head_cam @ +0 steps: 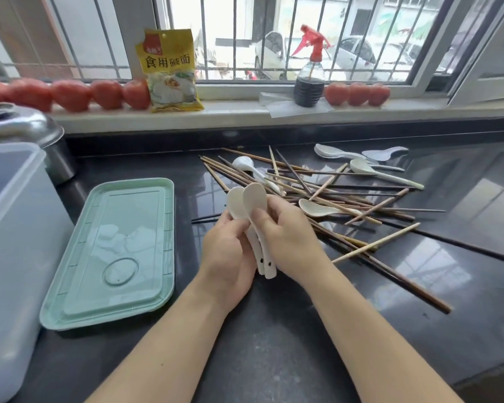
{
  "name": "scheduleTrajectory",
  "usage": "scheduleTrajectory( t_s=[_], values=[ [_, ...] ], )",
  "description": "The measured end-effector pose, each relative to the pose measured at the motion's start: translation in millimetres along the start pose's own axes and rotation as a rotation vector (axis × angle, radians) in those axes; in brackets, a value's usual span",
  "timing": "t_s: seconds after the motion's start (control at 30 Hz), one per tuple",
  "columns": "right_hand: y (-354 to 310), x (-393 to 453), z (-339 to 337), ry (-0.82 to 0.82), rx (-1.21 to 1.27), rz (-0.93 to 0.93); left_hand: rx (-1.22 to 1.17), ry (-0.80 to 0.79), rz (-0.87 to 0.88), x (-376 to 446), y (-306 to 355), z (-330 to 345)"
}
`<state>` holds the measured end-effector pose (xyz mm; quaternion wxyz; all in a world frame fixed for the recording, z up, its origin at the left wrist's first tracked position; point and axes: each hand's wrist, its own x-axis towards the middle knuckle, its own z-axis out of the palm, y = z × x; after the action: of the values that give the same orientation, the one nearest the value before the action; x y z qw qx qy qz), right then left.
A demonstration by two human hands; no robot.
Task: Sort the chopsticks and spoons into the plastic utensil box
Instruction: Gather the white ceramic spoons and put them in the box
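- A translucent plastic box stands at the far left edge of the dark counter, with a steel pot lid behind it.
- Just beside the box lies a mint-green lid, flat on the counter.
- The left hand curls round the handles of a small stack of white spoons, bowls pointing up and away.
- The right hand pinches the same spoons from the other side, thumb on the front bowl.
- Behind and right of the hands sprawls a heap of chopsticks, with loose spoons among and beyond them.
- Tomatoes, a yellow packet and a spray bottle line the sill.
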<state>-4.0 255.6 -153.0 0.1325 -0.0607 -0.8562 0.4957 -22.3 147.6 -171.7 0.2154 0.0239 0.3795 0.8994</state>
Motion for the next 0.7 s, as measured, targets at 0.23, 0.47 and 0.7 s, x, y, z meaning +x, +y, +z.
scheduleTrajectory(
  t_s=[0.23,0.47,0.7],
  values=[
    [6,-3,13,0.119,-0.112,-0.069,-0.032,-0.002,-0.067,0,-1,2],
    [-7,-8,33,0.153,-0.470,-0.128,-0.007,0.109,-0.149,2,0,-2],
    [28,15,-49,0.438,-0.697,0.040,-0.040,0.134,-0.098,6,3,0]
  ],
)
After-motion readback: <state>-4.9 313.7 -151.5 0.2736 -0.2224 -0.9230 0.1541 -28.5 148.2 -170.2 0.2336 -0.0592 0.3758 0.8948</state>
